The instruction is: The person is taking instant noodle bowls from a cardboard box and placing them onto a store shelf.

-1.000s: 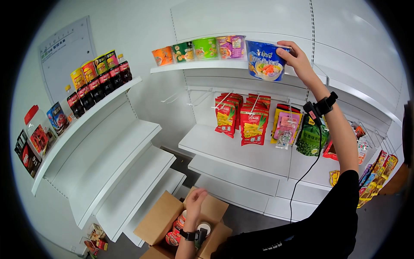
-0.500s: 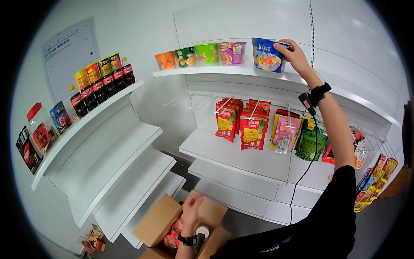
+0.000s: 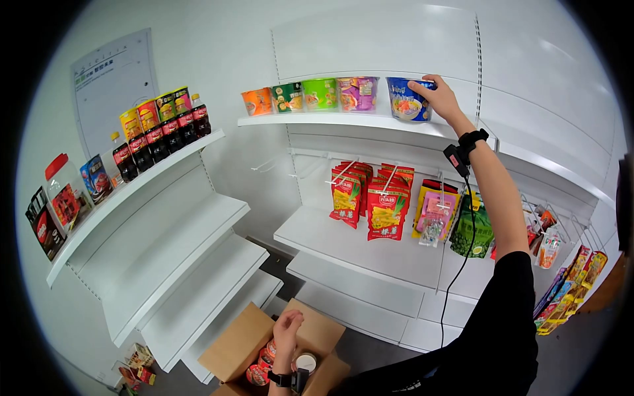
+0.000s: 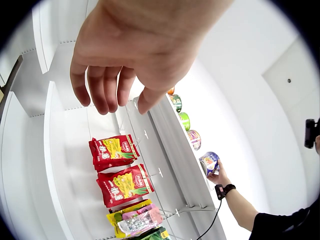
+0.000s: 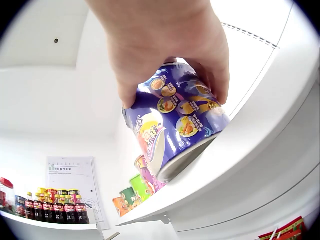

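Observation:
My right hand grips a blue instant noodle cup from above, thumb on one side and fingers on the other. The cup is at the front of the top shelf, right of a purple noodle cup with a small gap between them. In the right wrist view the blue cup is tilted in the picture, its base close to the shelf edge. My left hand, fingers loosely bent and holding nothing, hangs over an open cardboard box with red noodle cups inside.
Green and orange cups line the top shelf's left part. Red snack bags hang on hooks below, beside a green bag. Cola bottles and cans stand on the left shelf. A cable trails from my right wrist.
My right hand has carried the blue noodle cup from in front of the shelf edge back onto the shelf's front, slightly right. The left hand stays over the box. The head view has tilted up.

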Action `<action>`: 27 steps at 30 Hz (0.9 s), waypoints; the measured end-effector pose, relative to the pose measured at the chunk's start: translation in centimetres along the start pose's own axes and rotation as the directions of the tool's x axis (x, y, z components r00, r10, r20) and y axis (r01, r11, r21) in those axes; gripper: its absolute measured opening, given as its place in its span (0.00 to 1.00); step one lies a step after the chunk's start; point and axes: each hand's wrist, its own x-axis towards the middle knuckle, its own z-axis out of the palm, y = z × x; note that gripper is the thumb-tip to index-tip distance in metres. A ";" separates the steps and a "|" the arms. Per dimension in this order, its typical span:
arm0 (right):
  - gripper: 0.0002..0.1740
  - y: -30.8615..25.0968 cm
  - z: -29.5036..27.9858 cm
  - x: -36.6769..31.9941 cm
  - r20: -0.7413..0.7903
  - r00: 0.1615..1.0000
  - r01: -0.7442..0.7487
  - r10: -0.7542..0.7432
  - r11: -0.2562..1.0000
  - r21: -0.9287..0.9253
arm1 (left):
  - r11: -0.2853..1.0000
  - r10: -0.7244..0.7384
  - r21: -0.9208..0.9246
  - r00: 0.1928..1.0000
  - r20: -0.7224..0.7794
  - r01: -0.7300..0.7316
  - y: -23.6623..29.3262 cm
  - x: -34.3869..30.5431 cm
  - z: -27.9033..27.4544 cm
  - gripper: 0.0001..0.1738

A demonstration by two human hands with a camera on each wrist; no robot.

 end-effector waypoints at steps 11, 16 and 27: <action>0.58 1.5 0.9 1.9 0.080 0.996 -0.057 0.050 0.995 0.083 | 1.000 -0.027 -0.006 0.997 -0.066 0.026 -1.0 -0.8 -0.4 0.13; 0.61 1.2 0.5 2.2 0.183 0.979 -0.111 0.093 0.990 0.092 | 0.999 -0.048 -0.013 0.997 -0.069 0.047 -1.0 -1.0 -0.2 0.13; 0.61 0.4 1.0 2.4 0.217 0.966 -0.158 0.139 0.985 0.070 | 0.998 -0.064 -0.025 0.991 -0.117 0.062 -1.3 -1.9 -0.1 0.13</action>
